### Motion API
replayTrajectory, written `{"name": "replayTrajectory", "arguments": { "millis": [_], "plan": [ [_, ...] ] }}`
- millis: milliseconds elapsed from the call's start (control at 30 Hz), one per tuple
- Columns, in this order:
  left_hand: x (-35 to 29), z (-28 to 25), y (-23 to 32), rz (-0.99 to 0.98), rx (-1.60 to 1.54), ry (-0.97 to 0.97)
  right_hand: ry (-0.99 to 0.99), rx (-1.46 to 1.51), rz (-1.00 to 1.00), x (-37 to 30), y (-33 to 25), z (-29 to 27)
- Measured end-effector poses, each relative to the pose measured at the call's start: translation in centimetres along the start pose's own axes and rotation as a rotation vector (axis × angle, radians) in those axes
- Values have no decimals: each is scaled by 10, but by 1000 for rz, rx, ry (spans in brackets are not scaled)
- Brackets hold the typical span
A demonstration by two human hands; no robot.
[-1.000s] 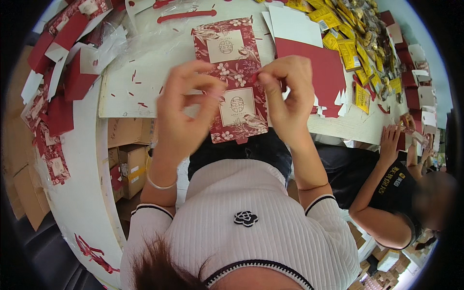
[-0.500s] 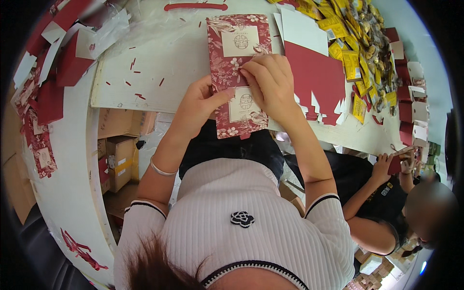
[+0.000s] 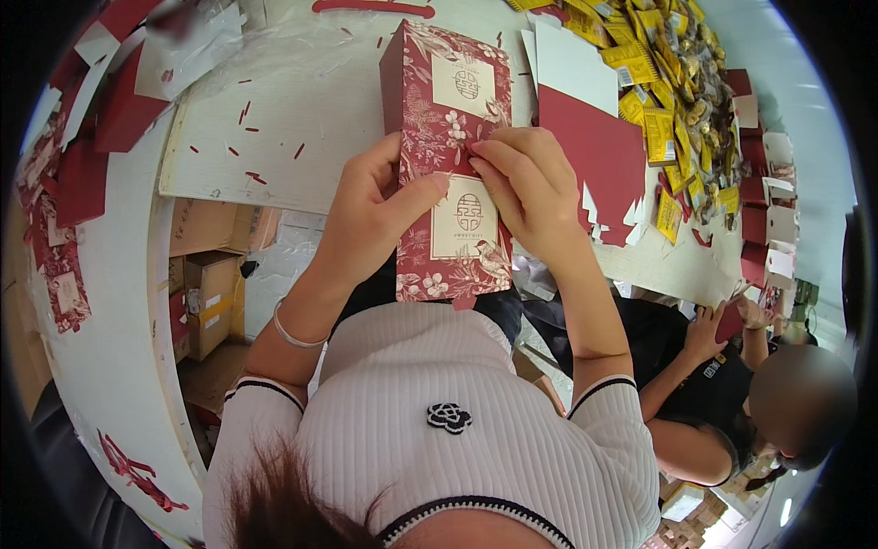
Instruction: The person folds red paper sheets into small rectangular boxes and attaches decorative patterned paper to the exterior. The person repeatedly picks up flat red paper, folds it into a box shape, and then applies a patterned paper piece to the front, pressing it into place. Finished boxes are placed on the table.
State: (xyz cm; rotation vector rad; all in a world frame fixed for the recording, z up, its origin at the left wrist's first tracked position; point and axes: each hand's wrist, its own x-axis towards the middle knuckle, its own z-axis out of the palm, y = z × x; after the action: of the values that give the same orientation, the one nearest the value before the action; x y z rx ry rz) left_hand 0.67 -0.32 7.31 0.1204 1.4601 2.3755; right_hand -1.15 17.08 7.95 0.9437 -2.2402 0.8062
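A dark red cardboard gift box (image 3: 425, 156), printed with pale flowers and birds, is held up over the table edge. Two cream panels with emblems show on its printed face, and a small tab sticks out at the near end. My left hand (image 3: 380, 206) grips its left edge, thumb lying on the printed face and fingers behind. With thumb and forefinger closed, my right hand (image 3: 530, 188) pinches a small dark red piece (image 3: 473, 149) at the middle of that face. How far this piece is attached to the box is hidden by the fingertips.
Flat red and white card blanks (image 3: 590, 128) lie to the right, beside a heap of yellow packets (image 3: 658, 119). Thin red strips (image 3: 245, 113) are scattered on the white table (image 3: 274, 165). Folded red boxes (image 3: 133, 114) stand left. A co-worker (image 3: 704, 403) works at the right.
The box has come nearer and tilted, so its plain left side now shows. Both hands have moved with it, and a dark red bit now shows at my right fingertips.
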Motion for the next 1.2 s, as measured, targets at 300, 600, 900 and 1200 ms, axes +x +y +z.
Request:
{"name": "replayTrajectory", "arguments": {
  "millis": [300,600,900,1200],
  "plan": [
    [-6,8,3,117,120,-4,66,494,606,0,-18,-14],
    [-9,8,4,18,82,-29,-22,57,224,7,-11,-6],
    [-7,6,4,-8,-18,-61,-142,400,433,5,-6,-11],
    [-4,2,6,-76,-48,-52,-128,-52,-75,7,6,-9]
  ]
}}
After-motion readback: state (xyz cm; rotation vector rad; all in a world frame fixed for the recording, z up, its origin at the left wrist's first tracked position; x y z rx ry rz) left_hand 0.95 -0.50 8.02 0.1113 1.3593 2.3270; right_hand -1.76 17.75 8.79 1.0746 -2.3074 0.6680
